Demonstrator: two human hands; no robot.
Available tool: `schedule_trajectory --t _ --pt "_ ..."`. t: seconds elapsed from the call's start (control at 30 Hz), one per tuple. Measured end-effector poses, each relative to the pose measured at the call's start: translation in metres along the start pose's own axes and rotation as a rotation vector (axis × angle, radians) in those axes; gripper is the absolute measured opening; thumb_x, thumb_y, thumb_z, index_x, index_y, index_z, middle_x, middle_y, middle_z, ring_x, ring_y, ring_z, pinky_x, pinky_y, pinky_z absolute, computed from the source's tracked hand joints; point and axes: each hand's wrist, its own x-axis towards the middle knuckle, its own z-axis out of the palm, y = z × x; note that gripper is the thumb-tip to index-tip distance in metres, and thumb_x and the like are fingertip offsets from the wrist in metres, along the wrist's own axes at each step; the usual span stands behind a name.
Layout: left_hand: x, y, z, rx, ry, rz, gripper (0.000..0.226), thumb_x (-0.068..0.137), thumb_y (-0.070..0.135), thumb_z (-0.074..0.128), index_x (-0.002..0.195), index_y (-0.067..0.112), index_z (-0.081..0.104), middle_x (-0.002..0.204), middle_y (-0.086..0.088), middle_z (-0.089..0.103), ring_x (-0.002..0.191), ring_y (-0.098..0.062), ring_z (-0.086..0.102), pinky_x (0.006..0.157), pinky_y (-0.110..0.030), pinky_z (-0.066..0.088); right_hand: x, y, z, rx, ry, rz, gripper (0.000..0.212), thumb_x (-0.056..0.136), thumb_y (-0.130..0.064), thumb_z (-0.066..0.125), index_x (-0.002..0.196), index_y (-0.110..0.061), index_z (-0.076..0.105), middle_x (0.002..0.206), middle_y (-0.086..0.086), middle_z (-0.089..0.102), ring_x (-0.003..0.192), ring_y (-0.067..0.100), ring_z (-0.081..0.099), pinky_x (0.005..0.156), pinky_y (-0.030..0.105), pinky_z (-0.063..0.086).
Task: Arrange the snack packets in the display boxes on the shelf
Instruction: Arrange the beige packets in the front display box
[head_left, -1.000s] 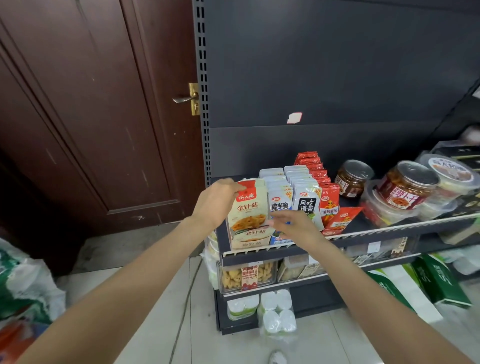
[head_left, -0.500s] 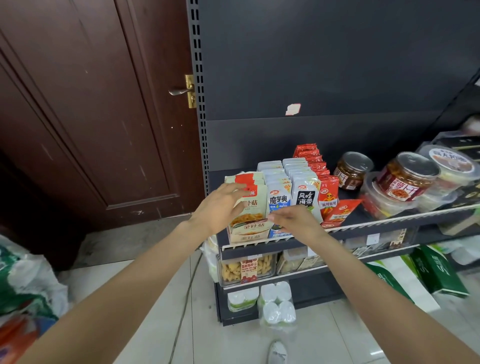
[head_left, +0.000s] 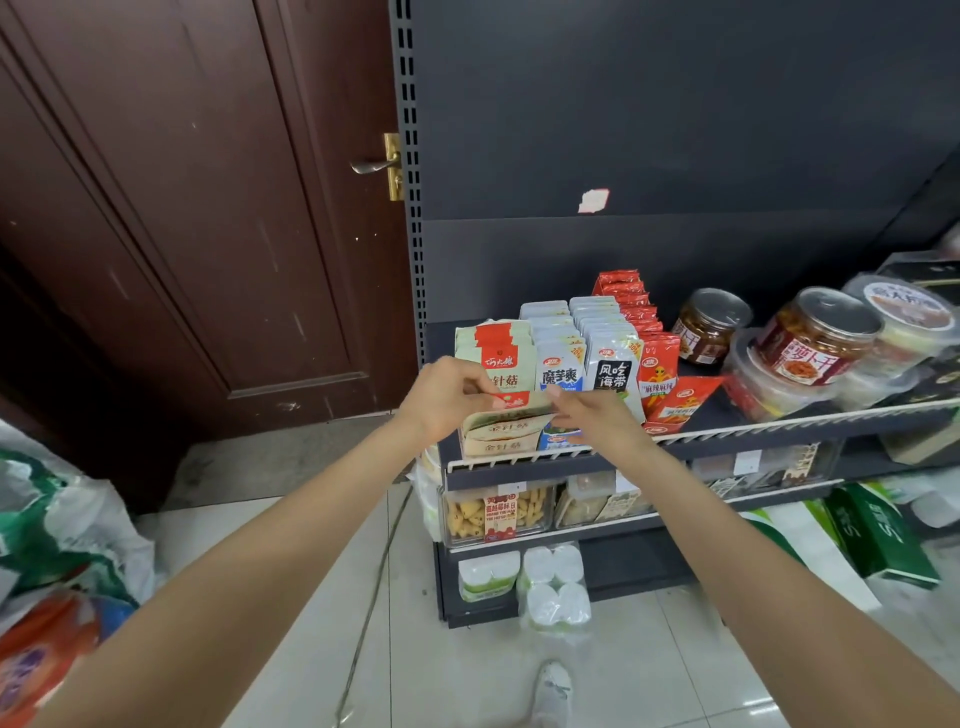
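- The left hand (head_left: 441, 397) pinches the left end of a green-and-red snack packet (head_left: 519, 405), fingers curled on it.
- The right hand (head_left: 597, 415) pinches the packet's right end with thumb and fingertips.
- The packet is tilted forward at the front of the leftmost display box (head_left: 498, 441) on the shelf (head_left: 779, 423).
- More packets of the same kind (head_left: 496, 353) stand upright behind it, beside blue-and-white packets (head_left: 558, 358).
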Motion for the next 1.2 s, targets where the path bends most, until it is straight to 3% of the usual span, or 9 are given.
schedule_trajectory --t 0.17,0.33,0.47,0.6,0.67,0.8,0.97,1.07,1.2 --pt "-0.012 0.019 -0.029 -0.126 0.234 0.052 0.004 0.082 0.014 0.071 0.081 0.011 0.068 0.091 0.004 0.072 0.087 -0.001 0.066 0.074 -0.015 0.053 -0.006 -0.008 -0.006 0.098 0.059 -0.01 0.049 0.096 -0.041 0.044 0.125 -0.003 0.056 0.116 0.013 0.062 0.1 0.02 0.06 0.088 0.031 0.049" --pt "-0.017 0.041 -0.055 -0.285 0.239 0.181 0.01 0.081 0.01 0.071 0.075 0.017 0.067 0.082 0.007 0.073 0.084 -0.008 0.07 0.074 -0.023 0.056 -0.006 -0.03 -0.008 0.252 0.112 0.163 0.041 0.097 -0.043 0.041 0.118 -0.009 0.051 0.096 0.019 0.067 0.089 0.03 0.067 0.087 0.036 0.053" --pt "-0.022 0.041 -0.064 -0.36 0.229 0.213 0.013 0.079 0.005 0.071 0.074 0.017 0.069 0.079 0.01 0.073 0.084 -0.006 0.07 0.074 -0.018 0.054 -0.011 -0.041 -0.011 0.691 -0.004 0.152 0.024 0.096 -0.01 0.049 0.118 0.001 0.05 0.101 0.016 0.064 0.091 0.024 0.066 0.079 0.026 0.055" --pt "-0.022 0.026 -0.069 -0.256 0.314 0.128 0.019 0.081 0.01 0.07 0.088 0.028 0.073 0.109 0.004 0.068 0.106 -0.008 0.063 0.092 -0.024 0.047 -0.012 -0.039 -0.016 0.75 0.045 0.003 0.033 0.09 0.006 0.053 0.122 0.001 0.054 0.123 0.016 0.057 0.093 0.016 0.064 0.081 0.024 0.052" --pt "-0.025 0.026 -0.067 -0.327 0.289 0.032 0.023 0.088 0.008 0.062 0.104 0.023 0.069 0.107 -0.002 0.07 0.097 -0.015 0.067 0.083 -0.026 0.055 -0.011 -0.039 -0.017 0.776 0.052 -0.033 0.041 0.088 0.006 0.055 0.127 -0.007 0.053 0.125 0.017 0.057 0.103 0.018 0.062 0.082 0.023 0.051" --pt "-0.03 0.038 -0.061 -0.556 0.161 -0.093 0.034 0.098 0.011 0.047 0.132 0.015 0.051 0.095 -0.005 0.07 0.075 -0.011 0.07 0.068 -0.025 0.058 -0.011 -0.041 -0.02 0.677 0.046 -0.132 0.055 0.088 0.006 0.055 0.136 -0.021 0.047 0.131 0.011 0.053 0.118 0.022 0.054 0.089 0.026 0.048" --pt "-0.03 0.035 -0.063 -0.411 0.048 -0.01 0.076 0.079 -0.003 0.069 0.142 0.025 0.036 0.11 0.002 0.062 0.085 -0.012 0.069 0.074 -0.025 0.057 -0.016 -0.044 -0.026 0.451 0.042 -0.258 0.069 0.083 0.011 0.06 0.134 -0.034 0.047 0.127 -0.004 0.059 0.117 0.019 0.056 0.09 0.035 0.052" --pt "-0.029 0.031 -0.066 -0.38 0.039 0.014 0.081 0.077 -0.006 0.07 0.142 0.027 0.036 0.109 0.0 0.061 0.075 -0.006 0.067 0.069 -0.022 0.055 -0.02 -0.046 -0.028 0.313 0.03 -0.303 0.07 0.081 0.007 0.065 0.132 -0.037 0.048 0.147 -0.008 0.038 0.136 0.015 0.033 0.11 0.032 0.031" --pt "-0.028 0.028 -0.068 -0.34 0.043 0.012 0.083 0.076 -0.005 0.072 0.142 0.029 0.035 0.109 -0.002 0.063 0.076 -0.009 0.065 0.073 -0.025 0.057 -0.024 -0.048 -0.027 0.226 0.037 -0.313 0.07 0.081 0.003 0.067 0.136 -0.036 0.046 0.151 -0.007 0.03 0.142 0.019 0.021 0.111 0.028 0.021"
